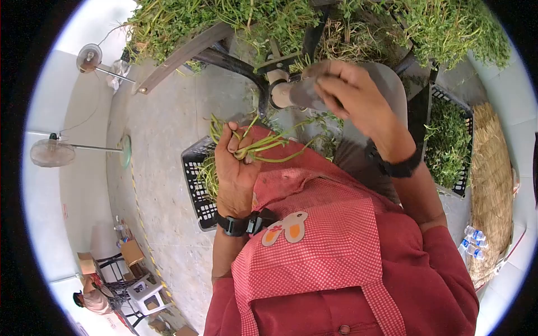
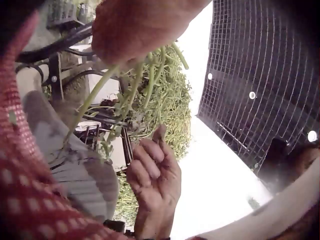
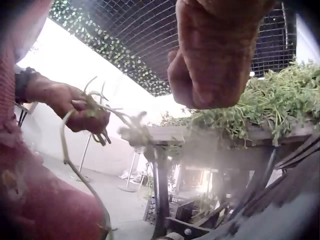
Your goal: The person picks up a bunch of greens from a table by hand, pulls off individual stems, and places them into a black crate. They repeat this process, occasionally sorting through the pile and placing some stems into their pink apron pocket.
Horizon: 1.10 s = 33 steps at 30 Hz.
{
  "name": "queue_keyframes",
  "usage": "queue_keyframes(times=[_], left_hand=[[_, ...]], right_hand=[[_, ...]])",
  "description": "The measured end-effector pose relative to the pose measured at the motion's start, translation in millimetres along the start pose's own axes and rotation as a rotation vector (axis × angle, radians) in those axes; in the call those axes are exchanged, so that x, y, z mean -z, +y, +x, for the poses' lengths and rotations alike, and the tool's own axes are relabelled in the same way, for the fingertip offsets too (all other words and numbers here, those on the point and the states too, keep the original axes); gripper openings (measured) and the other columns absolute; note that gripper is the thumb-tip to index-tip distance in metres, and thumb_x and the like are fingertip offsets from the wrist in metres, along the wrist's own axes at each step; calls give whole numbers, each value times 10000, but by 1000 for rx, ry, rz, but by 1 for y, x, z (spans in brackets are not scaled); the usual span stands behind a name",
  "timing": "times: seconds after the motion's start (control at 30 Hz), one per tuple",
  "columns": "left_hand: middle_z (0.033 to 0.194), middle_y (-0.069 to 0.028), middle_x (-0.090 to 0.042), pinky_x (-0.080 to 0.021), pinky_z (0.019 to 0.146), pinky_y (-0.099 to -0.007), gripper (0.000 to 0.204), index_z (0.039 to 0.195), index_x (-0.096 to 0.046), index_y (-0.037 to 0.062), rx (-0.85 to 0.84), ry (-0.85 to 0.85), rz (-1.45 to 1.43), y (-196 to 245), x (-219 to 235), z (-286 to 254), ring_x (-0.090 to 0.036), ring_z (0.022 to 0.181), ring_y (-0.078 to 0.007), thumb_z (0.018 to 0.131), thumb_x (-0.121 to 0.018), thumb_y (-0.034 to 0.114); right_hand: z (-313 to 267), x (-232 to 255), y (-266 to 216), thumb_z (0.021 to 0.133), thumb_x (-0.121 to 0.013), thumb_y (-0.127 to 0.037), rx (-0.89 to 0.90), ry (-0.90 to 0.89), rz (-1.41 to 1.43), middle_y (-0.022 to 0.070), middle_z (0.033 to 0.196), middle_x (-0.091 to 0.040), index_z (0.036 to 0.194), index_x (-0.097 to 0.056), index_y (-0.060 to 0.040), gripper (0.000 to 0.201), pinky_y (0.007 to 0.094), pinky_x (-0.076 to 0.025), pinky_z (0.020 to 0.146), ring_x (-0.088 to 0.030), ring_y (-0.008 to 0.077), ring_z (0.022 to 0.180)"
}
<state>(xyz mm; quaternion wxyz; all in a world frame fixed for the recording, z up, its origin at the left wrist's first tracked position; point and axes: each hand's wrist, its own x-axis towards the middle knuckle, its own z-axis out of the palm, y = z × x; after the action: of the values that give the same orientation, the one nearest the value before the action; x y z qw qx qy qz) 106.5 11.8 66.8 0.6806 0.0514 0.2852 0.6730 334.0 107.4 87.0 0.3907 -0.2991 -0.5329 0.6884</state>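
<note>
In the head view, my left hand (image 1: 236, 159) grips several green leafy stems (image 1: 263, 148) above the lap, their cut ends and leafy ends sticking out either side. The right wrist view shows the left hand (image 3: 75, 107) with its fingers wrapped round the stems, one long stem (image 3: 82, 175) hanging down. My right hand (image 1: 353, 95) is raised over the knee, apart from the bunch and blurred in the head view. In the left wrist view, the right hand (image 2: 155, 175) has its fingers loosely bent, with nothing seen in the palm.
Heaped greens (image 1: 224, 22) lie on a wood-edged table (image 1: 188, 50) in front. A black crate (image 1: 193, 179) with greens stands left of the lap, another crate (image 1: 448, 145) on the right. Beyond are standing fans (image 1: 53, 153), a straw mat (image 1: 490, 185) and water bottles (image 1: 473, 243).
</note>
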Motion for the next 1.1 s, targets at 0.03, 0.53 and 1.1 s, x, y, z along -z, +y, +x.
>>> queue_keyframes(times=[0.03,0.53,1.1], left_hand=[[475,88,-328,-281,362,-211,241,815,-547,86,-19,47,-47,-1,1,1,-298,394,-52,962,-403,212],[508,98,-368,-275,369,-203,263,852,-531,85,94,56,-100,-13,13,5,-342,410,-42,976,-358,240],[592,47,-408,-304,435,-228,285,853,-495,111,-59,70,-18,-16,10,6,-376,507,-95,984,-345,314]], right_hand=[[-7,-3,3,846,-553,-171,7,-4,-3,1,669,-585,865,-592,10,186,291,-431,496,-536,132,544],[-25,-54,48,834,-634,-254,166,-59,-364,117,766,-625,1178,-573,-71,394,323,-455,605,-567,143,667],[-23,-57,62,881,-588,-276,-386,-303,251,17,691,-571,935,-614,-28,255,185,-342,393,-497,56,471]])
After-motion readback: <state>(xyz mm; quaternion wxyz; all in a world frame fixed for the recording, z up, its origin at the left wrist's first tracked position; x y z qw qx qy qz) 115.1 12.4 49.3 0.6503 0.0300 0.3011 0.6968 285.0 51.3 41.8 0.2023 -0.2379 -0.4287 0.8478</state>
